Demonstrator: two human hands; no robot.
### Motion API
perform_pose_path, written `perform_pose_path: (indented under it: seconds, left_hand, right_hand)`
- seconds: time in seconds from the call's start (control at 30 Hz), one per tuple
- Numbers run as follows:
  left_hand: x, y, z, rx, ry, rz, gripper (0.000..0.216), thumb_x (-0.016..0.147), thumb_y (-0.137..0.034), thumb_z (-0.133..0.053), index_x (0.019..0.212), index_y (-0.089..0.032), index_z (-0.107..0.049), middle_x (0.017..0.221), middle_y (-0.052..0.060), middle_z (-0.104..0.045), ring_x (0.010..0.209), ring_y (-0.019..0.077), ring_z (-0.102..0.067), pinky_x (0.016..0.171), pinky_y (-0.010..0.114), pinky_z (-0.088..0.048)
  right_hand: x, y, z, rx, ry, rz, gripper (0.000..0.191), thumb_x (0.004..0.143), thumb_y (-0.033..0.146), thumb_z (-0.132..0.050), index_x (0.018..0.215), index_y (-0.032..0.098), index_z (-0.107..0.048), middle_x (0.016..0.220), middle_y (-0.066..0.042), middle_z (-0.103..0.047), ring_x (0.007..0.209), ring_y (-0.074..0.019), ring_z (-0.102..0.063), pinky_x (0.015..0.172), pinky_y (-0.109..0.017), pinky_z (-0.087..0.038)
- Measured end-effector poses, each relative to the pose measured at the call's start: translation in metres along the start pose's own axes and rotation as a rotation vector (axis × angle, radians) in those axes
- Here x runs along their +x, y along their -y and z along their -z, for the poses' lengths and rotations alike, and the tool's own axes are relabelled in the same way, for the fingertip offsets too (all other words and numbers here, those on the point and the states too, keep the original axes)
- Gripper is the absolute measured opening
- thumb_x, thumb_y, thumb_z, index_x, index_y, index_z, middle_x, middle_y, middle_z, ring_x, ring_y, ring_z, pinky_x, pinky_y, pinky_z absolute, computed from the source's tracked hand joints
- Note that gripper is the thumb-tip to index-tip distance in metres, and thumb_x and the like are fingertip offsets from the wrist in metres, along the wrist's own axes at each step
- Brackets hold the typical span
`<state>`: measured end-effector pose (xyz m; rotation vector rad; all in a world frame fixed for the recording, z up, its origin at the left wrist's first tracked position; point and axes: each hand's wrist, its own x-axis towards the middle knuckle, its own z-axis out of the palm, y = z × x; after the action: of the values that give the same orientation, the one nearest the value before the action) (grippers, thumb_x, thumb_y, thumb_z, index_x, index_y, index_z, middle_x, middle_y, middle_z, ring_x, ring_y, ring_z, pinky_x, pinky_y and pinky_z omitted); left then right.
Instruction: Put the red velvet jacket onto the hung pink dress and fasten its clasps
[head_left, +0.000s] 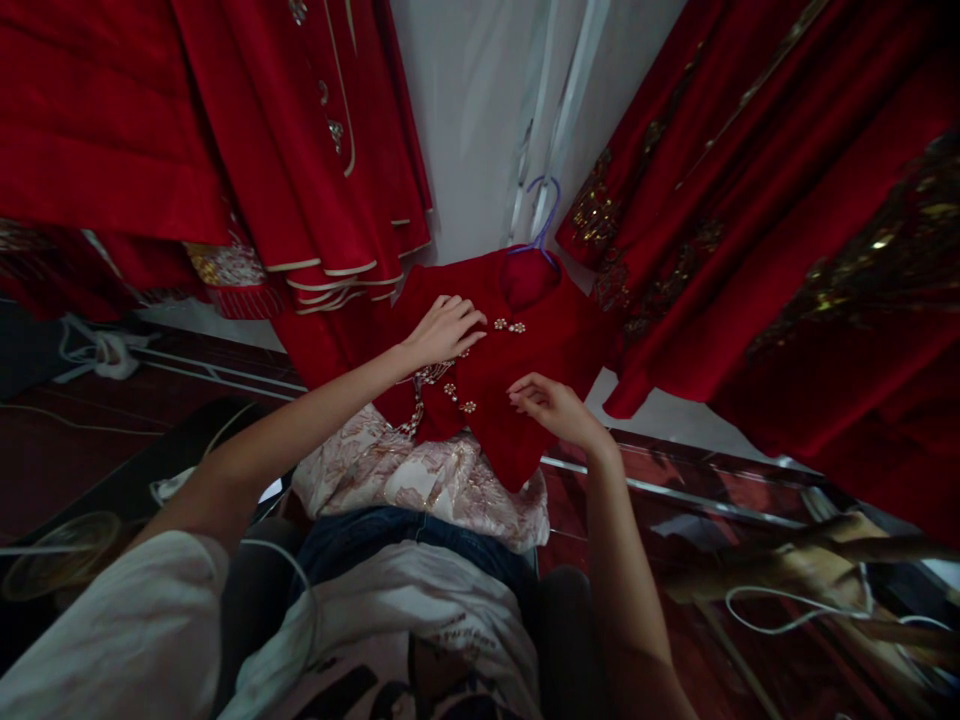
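A red jacket [495, 370] with jewelled flower-shaped clasps [510, 326] and a beaded fringe [420, 390] lies over my lap, its neck on a purple hanger [547, 215]. My left hand [446, 328] rests on the jacket's left front beside the beads, fingers stretched and slightly apart. Over the other front panel, my right hand [553, 405] has its fingers loosely bent, thumb a little apart from them; I see nothing held in it. White-and-pink brocade cloth [420, 470] shows below the jacket's hem.
Red garments with pale trim [300, 150] hang at the left. Red gowns with gold sequins [750, 250] hang at the right. White cords [795, 610] lie at the lower right near wooden pieces. A clear plastic cup [64, 560] stands at the lower left.
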<state>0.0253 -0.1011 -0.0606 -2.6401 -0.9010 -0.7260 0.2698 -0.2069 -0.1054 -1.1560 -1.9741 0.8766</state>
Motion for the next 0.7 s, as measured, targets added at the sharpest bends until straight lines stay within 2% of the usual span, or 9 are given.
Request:
perform_pose_path:
  seconds: [0.07, 0.17, 0.3, 0.4, 0.5, 0.6, 0.7]
  left_hand:
    - [0.014, -0.013, -0.004, -0.002, -0.029, 0.005, 0.029, 0.095, -0.03, -0.042, 0.117, -0.02, -0.059, 0.11, 0.011, -0.055, 0.103, 0.0255, -0.047, 0.093, 0.042, -0.033]
    - [0.036, -0.026, -0.014, 0.035, -0.028, 0.003, 0.026, 0.092, -0.027, -0.048, 0.113, -0.017, -0.061, 0.114, 0.013, -0.053, 0.107, 0.0279, -0.045, 0.093, 0.043, -0.033]
    - [0.055, -0.027, -0.023, 0.029, -0.037, -0.013, 0.021, 0.089, -0.028, -0.055, 0.102, -0.015, -0.065, 0.113, 0.014, -0.056, 0.11, 0.0286, -0.046, 0.097, 0.047, -0.029]
    - [0.059, -0.022, -0.021, -0.063, -0.049, -0.063, 0.02, 0.09, -0.031, -0.054, 0.1, -0.018, -0.066, 0.111, 0.01, -0.061, 0.109, 0.0251, -0.049, 0.101, 0.047, -0.027]
    - [0.058, -0.016, -0.017, -0.118, -0.025, -0.114, 0.02, 0.091, -0.034, -0.055, 0.097, -0.02, -0.068, 0.101, 0.006, -0.068, 0.104, 0.022, -0.054, 0.104, 0.048, -0.025]
    - [0.058, -0.012, -0.012, -0.108, -0.023, -0.152, 0.017, 0.09, -0.029, -0.056, 0.096, -0.022, -0.07, 0.091, 0.003, -0.071, 0.098, 0.0198, -0.058, 0.11, 0.05, -0.02]
    - [0.061, -0.012, -0.01, -0.035, -0.034, -0.197, 0.019, 0.092, -0.024, -0.051, 0.093, -0.02, -0.07, 0.083, 0.003, -0.07, 0.089, 0.0185, -0.06, 0.114, 0.051, -0.018]
  right_hand:
    - [0.0, 0.001, 0.0, 0.002, 0.003, 0.001, 0.02, 0.088, 0.037, -0.056, 0.099, 0.021, -0.061, 0.089, -0.005, -0.07, 0.08, -0.0154, -0.067, 0.076, -0.033, -0.056]
    - [-0.002, 0.004, 0.002, -0.007, 0.003, -0.003, 0.02, 0.088, 0.037, -0.056, 0.098, 0.02, -0.061, 0.087, -0.004, -0.07, 0.078, -0.0149, -0.067, 0.075, -0.032, -0.056]
    - [-0.004, 0.006, 0.006, 0.002, -0.006, -0.029, 0.021, 0.088, 0.038, -0.056, 0.097, 0.02, -0.061, 0.086, -0.004, -0.069, 0.076, -0.0146, -0.067, 0.073, -0.031, -0.055]
    - [-0.004, 0.007, 0.008, 0.008, -0.015, -0.031, 0.02, 0.088, 0.038, -0.056, 0.096, 0.021, -0.061, 0.085, -0.003, -0.069, 0.075, -0.0142, -0.067, 0.071, -0.03, -0.054]
    - [-0.004, 0.008, 0.008, 0.004, -0.022, -0.03, 0.019, 0.087, 0.037, -0.056, 0.096, 0.02, -0.061, 0.085, -0.003, -0.069, 0.075, -0.014, -0.066, 0.072, -0.03, -0.054]
    - [-0.005, 0.009, 0.007, -0.028, -0.042, -0.017, 0.019, 0.087, 0.037, -0.057, 0.096, 0.021, -0.062, 0.09, -0.004, -0.068, 0.082, -0.0146, -0.066, 0.077, -0.031, -0.054]
    - [0.002, 0.012, 0.008, -0.117, -0.158, 0.033, 0.022, 0.084, 0.038, -0.061, 0.1, 0.022, -0.062, 0.103, -0.007, -0.065, 0.096, -0.0184, -0.063, 0.089, -0.037, -0.052]
